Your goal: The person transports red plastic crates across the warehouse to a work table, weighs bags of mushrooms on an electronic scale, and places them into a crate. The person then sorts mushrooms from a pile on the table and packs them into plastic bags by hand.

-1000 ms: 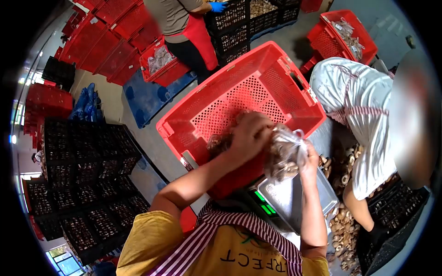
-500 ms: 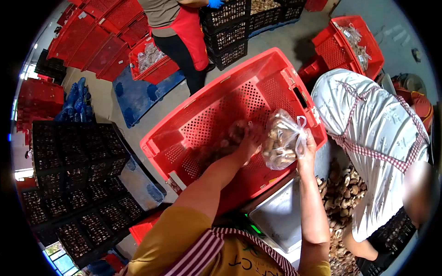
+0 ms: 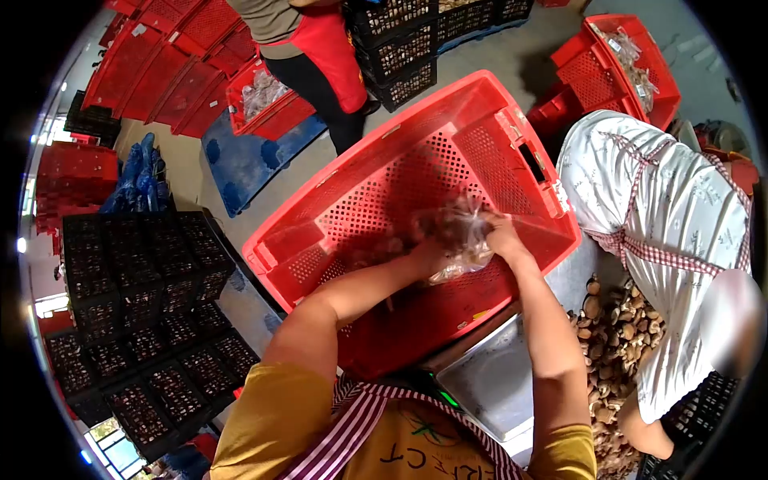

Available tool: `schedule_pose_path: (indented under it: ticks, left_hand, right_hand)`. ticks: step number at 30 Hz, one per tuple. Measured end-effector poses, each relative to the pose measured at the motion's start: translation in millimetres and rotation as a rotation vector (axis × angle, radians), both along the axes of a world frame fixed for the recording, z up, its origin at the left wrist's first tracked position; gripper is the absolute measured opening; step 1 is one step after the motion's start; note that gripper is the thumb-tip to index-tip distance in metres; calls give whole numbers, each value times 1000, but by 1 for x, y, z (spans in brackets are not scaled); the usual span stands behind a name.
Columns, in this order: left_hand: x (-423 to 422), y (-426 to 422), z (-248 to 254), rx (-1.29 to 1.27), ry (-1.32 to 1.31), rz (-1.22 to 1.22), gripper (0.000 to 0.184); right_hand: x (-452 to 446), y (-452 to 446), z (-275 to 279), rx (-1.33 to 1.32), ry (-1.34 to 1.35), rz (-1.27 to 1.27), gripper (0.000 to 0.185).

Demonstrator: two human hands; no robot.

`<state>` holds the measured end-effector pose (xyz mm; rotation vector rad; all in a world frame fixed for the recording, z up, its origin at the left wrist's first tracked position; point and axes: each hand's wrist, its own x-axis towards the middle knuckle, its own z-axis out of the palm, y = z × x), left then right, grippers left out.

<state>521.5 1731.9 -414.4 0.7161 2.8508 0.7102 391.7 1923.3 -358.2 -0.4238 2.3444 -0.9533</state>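
A large red plastic crate (image 3: 384,192) with perforated walls stands before me. My right hand (image 3: 502,234) is closed on the gathered neck of a clear plastic bag of mushrooms (image 3: 468,244), which is down inside the crate. Beside that bag, toward the crate's middle, is my left hand (image 3: 430,256). Its fingers are in shadow and partly hidden, so I cannot make out whether they grip anything. More bagged mushrooms (image 3: 376,254) lie dimly visible on the crate floor left of my hands.
A metal scale platform (image 3: 492,376) sits at the crate's near side, by loose mushrooms (image 3: 616,336). A person in a white patterned garment (image 3: 656,200) bends close on the right. Black crates (image 3: 144,272) are stacked left. Another person (image 3: 320,64) stands beyond the crate.
My right hand has lowered the bag of mushrooms into the red crate, moving it left and down beside my left hand. My left hand stays low in the crate.
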Motion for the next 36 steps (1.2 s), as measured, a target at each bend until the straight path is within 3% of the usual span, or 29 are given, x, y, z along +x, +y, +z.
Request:
schedule_pose_path:
  ticks: [1, 2, 3, 5, 6, 7, 9, 11, 13, 14, 15, 16, 17, 18, 20, 21, 22, 23, 24, 26, 27, 28, 29, 30, 32, 34, 36]
  left_hand:
    - [3, -5, -1, -42, 165, -156, 36]
    - [7, -9, -1, -47, 161, -150, 36]
    - [11, -15, -2, -32, 152, -122, 37]
    - [14, -29, 27, -19, 134, -92, 38]
    - [10, -38, 50, -76, -7, 49, 38]
    - [8, -50, 62, -132, -148, 191, 37]
    - [8, -74, 39, 68, -110, 537, 43]
    - [15, -95, 15, 141, -514, 920, 51]
    - [40, -111, -25, 232, -710, 966, 58]
    - [44, -115, -18, 136, -739, 830, 60]
    - [49, -108, -13, 57, -797, 852, 58]
    - [47, -96, 16, -23, -857, 869, 57]
    - [53, -102, -8, 27, -828, 818, 52]
    - [70, -113, -41, 222, -778, 787, 47]
    - [90, -129, -91, 920, -773, 691, 38]
    - [96, -134, -95, 1113, -832, 726, 39]
    - [113, -157, -134, 731, -542, 649, 42]
    - [131, -179, -171, 314, -251, 643, 46]
    - [116, -160, -109, 150, -543, 864, 51]
    - [82, -132, -45, -1, -619, 882, 53]
    - [74, -126, -42, -2, -607, 841, 53]
    - [69, -123, -45, 0, -406, 776, 48]
    - [64, -123, -44, 2, -205, 713, 43]
    - [57, -122, -37, 5, -188, 689, 43]
    - [36, -112, -18, 64, -176, 621, 45]
    - [29, -85, 22, 172, -238, 668, 38]
    - [30, -75, 37, 336, -206, 619, 31]
  right_hand:
    - [-1, -9, -7, 185, -146, 120, 65]
    - [-4, -16, -16, 372, -292, 244, 76]
    - [1, -15, -26, 382, -195, 253, 92]
    - [0, -23, -13, 417, -262, 282, 92]
    - [-1, -27, -9, 456, -324, 308, 92]
    - [-5, -21, -31, 368, -319, 371, 108]
    - [-3, -19, -48, 381, -229, 275, 108]
    - [-7, -19, -47, 445, -177, 168, 98]
    - [3, -20, -48, 450, -172, 158, 91]
    - [8, -21, -56, 255, -204, 106, 81]
    - [13, -23, -65, 60, -247, 65, 71]
    - [18, -27, -59, 94, -207, 214, 66]
    - [22, -32, -53, 120, -157, 360, 60]
    - [25, -38, -45, 133, -102, 499, 56]
    - [35, -41, -23, -163, 5, 311, 49]
    - [29, -36, -34, -80, 67, 395, 44]
    - [29, -41, -63, 152, -34, 341, 42]
    - [39, -47, -30, 169, 54, 214, 43]
    - [49, -55, 5, 180, 139, 80, 43]
    - [68, -67, 81, 216, 147, -54, 45]
    - [86, -67, 92, -13, 170, -64, 40]
    - [103, -65, 105, -244, 203, -61, 36]
    - [121, -53, 143, -340, 333, -57, 30]
    - [145, -36, 180, -432, 466, -49, 24]
    - [195, -17, 200, -392, 422, -203, 20]
    - [246, 29, 239, -343, 159, -316, 20]
    - [301, 61, 205, -252, 414, -506, 18]
